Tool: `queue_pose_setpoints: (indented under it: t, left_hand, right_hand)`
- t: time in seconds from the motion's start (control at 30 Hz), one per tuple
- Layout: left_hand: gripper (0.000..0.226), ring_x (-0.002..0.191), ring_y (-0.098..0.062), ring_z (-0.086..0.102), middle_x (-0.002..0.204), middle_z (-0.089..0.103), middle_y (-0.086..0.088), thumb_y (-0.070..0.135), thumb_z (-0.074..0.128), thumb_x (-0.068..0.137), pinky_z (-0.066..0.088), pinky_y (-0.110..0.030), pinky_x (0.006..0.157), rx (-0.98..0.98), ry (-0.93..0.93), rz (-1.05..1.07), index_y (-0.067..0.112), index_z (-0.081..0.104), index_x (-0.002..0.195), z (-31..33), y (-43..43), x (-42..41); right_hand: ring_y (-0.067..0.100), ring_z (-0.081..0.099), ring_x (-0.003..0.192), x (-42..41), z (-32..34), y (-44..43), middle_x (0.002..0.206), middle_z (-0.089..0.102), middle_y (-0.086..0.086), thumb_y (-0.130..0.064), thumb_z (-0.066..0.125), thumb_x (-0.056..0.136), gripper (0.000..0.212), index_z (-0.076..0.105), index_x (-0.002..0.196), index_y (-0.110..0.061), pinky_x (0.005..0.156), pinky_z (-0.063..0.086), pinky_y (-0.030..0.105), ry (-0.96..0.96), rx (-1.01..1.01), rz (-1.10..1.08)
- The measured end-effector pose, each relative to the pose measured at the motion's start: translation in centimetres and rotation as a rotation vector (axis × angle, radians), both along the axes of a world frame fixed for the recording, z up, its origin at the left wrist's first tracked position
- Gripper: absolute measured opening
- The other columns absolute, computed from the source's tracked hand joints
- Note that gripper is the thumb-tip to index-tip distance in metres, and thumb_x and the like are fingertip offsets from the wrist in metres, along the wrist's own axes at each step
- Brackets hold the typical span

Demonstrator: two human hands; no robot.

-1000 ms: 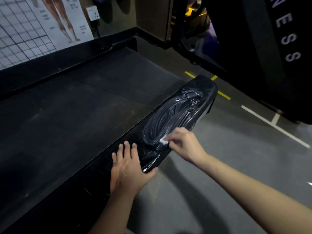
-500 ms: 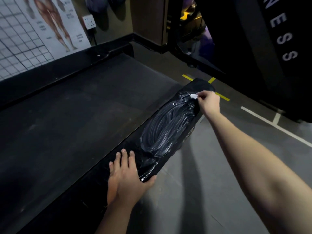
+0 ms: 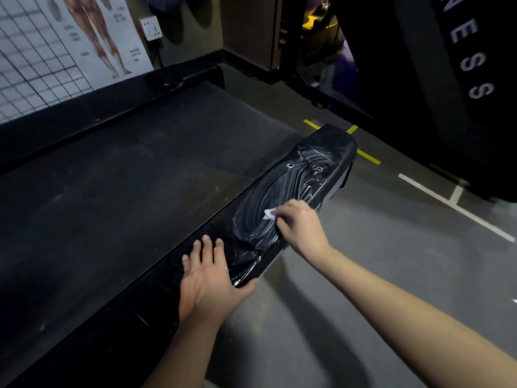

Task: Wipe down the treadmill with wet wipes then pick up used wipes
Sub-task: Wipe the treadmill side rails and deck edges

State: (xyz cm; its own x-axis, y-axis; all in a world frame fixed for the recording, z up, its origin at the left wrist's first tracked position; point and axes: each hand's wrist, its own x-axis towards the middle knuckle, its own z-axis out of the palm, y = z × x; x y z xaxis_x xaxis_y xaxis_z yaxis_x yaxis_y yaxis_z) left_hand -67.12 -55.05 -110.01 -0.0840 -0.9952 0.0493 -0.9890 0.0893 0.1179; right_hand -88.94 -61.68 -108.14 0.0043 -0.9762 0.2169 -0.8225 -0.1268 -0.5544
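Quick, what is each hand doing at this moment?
Left hand: open, fingers straight, resting flat on the treadmill side rail.
Right hand: pinches a white wipe against the rail.

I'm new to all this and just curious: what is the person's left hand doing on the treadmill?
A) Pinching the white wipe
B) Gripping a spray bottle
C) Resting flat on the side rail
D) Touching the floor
C: the left hand lies with straight fingers on the black side rail, while the right hand pinches the wipe.

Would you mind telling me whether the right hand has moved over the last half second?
Yes. The right hand, pinching the wipe, came back along the side rail from its far end toward the left hand.
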Motion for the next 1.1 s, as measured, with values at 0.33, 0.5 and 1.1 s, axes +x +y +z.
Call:
queue_pose_setpoints:
  t: [0.33, 0.5, 1.1]
  left_hand:
    - [0.134, 0.156, -0.034, 0.016, 0.169, 0.02, -0.016, 0.097, 0.052, 0.066, 0.019, -0.051, 0.126, 0.197, 0.039, -0.002, 0.011, 0.016, 0.162, 3.1, 0.8, 0.1]
    - [0.118, 0.158, -0.026, 0.016, 0.17, 0.02, -0.01, 0.093, 0.039, 0.08, 0.014, -0.047, 0.128, 0.096, 0.241, -0.063, 0.012, 0.018, 0.164, 7.4, 6.0, 1.7]
    - [0.022, 0.071, -0.017, 0.067, 0.069, 0.07, 0.005, 0.038, 0.058, 0.096, 0.054, -0.034, 0.064, 0.096, 0.457, 0.425, 0.027, 0.069, 0.08, 16.8, 27.0, 27.4]
  right_hand:
    - [-0.001, 0.062, 0.063, 1.2, 3.9, 7.3, 0.07, 0.073, -0.011, -0.032, 0.08, 0.082, 0.008, 0.08, 0.087, -0.025, 0.062, 0.05, 0.022, -0.466, 0.248, -0.246]
    - [0.015, 0.067, 0.067, 0.7, 8.6, 11.9, 0.07, 0.074, 0.001, -0.007, 0.079, 0.078, 0.012, 0.078, 0.073, -0.018, 0.067, 0.057, 0.03, -0.573, 0.333, -0.344]
    - [0.012, 0.065, 0.058, 23.0, 13.5, 25.7, 0.071, 0.075, 0.007, -0.022, 0.072, 0.084, 0.013, 0.076, 0.083, -0.009, 0.068, 0.059, 0.03, -0.074, 0.609, 0.276]
